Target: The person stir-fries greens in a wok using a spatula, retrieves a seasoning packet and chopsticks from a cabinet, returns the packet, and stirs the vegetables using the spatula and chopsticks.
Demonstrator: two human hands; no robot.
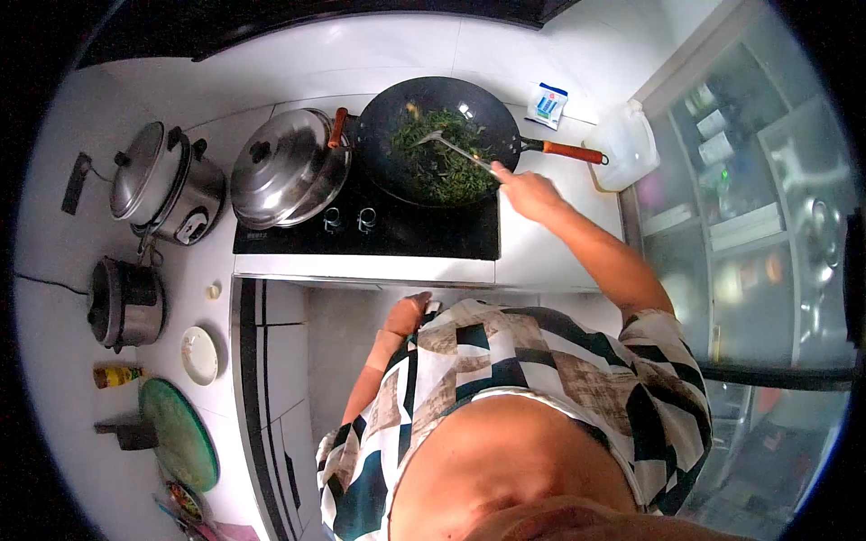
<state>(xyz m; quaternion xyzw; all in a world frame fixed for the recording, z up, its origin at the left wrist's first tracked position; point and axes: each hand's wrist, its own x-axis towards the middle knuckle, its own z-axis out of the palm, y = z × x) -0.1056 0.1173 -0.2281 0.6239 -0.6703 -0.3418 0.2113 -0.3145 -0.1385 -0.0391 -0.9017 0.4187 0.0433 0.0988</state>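
My right hand (532, 195) is closed round the handle of a metal spatula (465, 154), whose head rests among chopped greens (451, 180) in a black wok (379, 108). The wok sits on the right side of the black gas stove (433, 236), its orange-brown handle (575, 152) pointing right. Low at my left side, by the patterned shirt, is my left hand (409, 314), fingers curled near a small whitish thing; what it grips, if anything, is too small to name.
Left of the wok stands a lidded steel pan (281, 171). Two cookers (194, 194) (135, 302), a white dish (199, 355) and a green board (179, 433) line the left counter. A packet (547, 105) and a plastic container (624, 149) lie right.
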